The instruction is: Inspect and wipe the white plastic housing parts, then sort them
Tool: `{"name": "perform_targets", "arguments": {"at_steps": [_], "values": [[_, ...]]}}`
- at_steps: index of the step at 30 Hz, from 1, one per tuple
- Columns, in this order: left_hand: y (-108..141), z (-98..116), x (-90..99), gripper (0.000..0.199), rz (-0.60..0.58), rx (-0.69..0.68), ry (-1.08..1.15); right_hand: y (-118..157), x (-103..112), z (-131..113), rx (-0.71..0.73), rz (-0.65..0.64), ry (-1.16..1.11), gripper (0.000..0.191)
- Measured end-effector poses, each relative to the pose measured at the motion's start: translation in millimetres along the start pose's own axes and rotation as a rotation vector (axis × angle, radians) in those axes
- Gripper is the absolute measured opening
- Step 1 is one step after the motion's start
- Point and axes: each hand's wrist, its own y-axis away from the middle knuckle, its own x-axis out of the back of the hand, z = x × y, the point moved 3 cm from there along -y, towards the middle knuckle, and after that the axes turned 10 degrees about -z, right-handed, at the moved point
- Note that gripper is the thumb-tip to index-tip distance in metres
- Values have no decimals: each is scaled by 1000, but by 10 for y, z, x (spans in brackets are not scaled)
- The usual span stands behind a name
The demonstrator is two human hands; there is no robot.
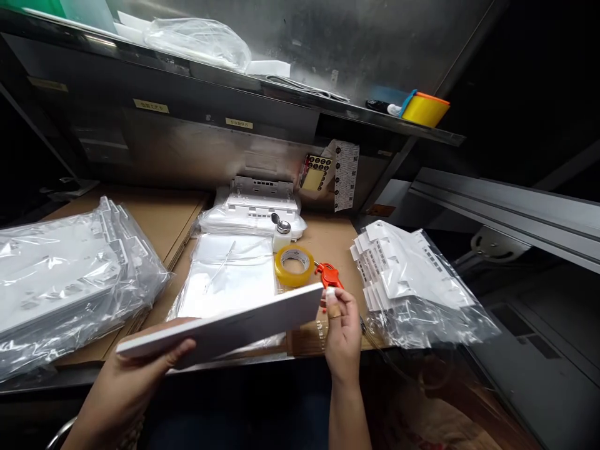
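Two hands: left hand (pixel 135 369) cupped under one flat white panel (pixel 225 328), held tilted over the bench edge; right hand (pixel 341 325) pinching its far end. Beyond: one tape roll (pixel 294 265), one orange tool (pixel 329 275), three bagged stacks.

The left hand (pixel 140 362) reaches forward, palm up, fingers curled in a closed grip. The right hand (pixel 342 328) is raised upright, fingertips pinched together.
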Motion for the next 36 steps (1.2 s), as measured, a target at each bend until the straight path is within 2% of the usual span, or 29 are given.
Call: {"name": "perform_targets", "arguments": {"at_steps": [2,5,14,17,19,21,23,24,26,27,28,30,32,34,36], "values": [[60,99,-51,35,-61,-108,-145,-18,60,-44,43,54,44,32],[103,202,-127,21,-162,-187,-191,-10,114,-104,47,81,40,32],[123,288,-178,13,-200,-288,-176,20,152,-139,51,98,-8,32],[132,322,-171,13,-217,-318,-176,22,112,-107,-13,61,-77,32],[115,318,-152,12,-243,-334,-186,29,55,-64,-110,20,-151,36],[77,287,-123,12,-307,-387,-199,43,-20,-12,-220,-41,-246,41],[33,233,-99,14,-420,-477,-205,63,-90,29,-305,-96,-350,41],[16,201,-91,14,-473,-531,-206,71,-114,36,-322,-112,-393,40],[-9,137,-93,11,-525,-622,-194,81,-115,4,-263,-67,-440,38],[-18,112,-104,20,-507,-645,-152,84,-102,-33,-206,-27,-454,36],[-27,92,-118,39,-456,-647,-60,90,-90,-80,-146,7,-469,33],[-51,44,-165,79,-320,-535,282,106,-88,-184,-63,30,-519,25],[-82,-27,-276,94,-308,-281,714,128,-116,-265,-46,6,-581,21],[-104,-76,-424,85,-480,-18,1013,152,-142,-303,-41,-14,-615,19],[-129,-108,-513,73,-688,136,1129,166,-142,-284,-36,-40,-613,18]]}}
